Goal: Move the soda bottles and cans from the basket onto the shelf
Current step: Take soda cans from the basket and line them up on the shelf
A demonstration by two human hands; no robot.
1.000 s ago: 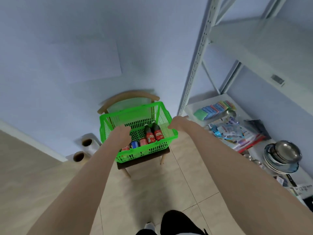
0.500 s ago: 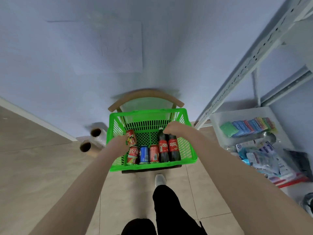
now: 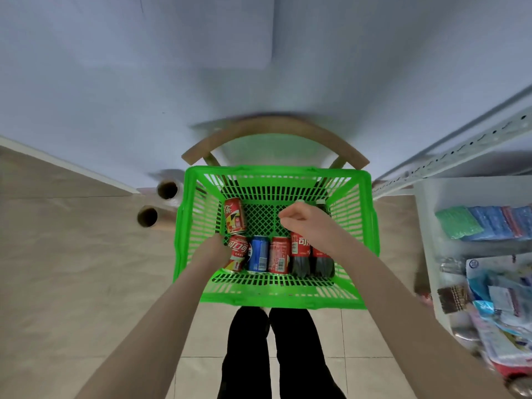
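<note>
Head view has closed in on the green basket [image 3: 276,298]. A second ago you stood back with a hand at each side rim; now you look straight down and both hands are below the rim, among the drinks.

Your left hand [image 3: 213,250] lies against the end can [image 3: 238,250] at the basket's 8 o'clock. Its fingers are hidden behind the can, so I cannot tell whether they grip it.

Your right hand [image 3: 305,223] is loosely curled over the necks of the two cola bottles [image 3: 299,256] at 5 o'clock. Whether it holds one is also hidden.

Nothing has left yet. The blue can [image 3: 258,254] and the middle red can [image 3: 278,254] lie between those two along the near wall. A loose can [image 3: 234,216] lies apart at 10 o'clock. By my reading this is the first pick, with every item still to go.

The basket walls are tall all round, so lift clear of the rim before you turn. The shelf [image 3: 472,188] is at 3 o'clock, and its slotted upright [image 3: 460,145] crosses at 2 o'clock between basket and boards.

That lower board is crowded with sponge packs [image 3: 483,220] and packets, with only a bare strip at its far edge. At 12 o'clock the chair [image 3: 276,131] back blocks the way. Two rolls [image 3: 167,190] stand on the floor at 9 o'clock.
</note>
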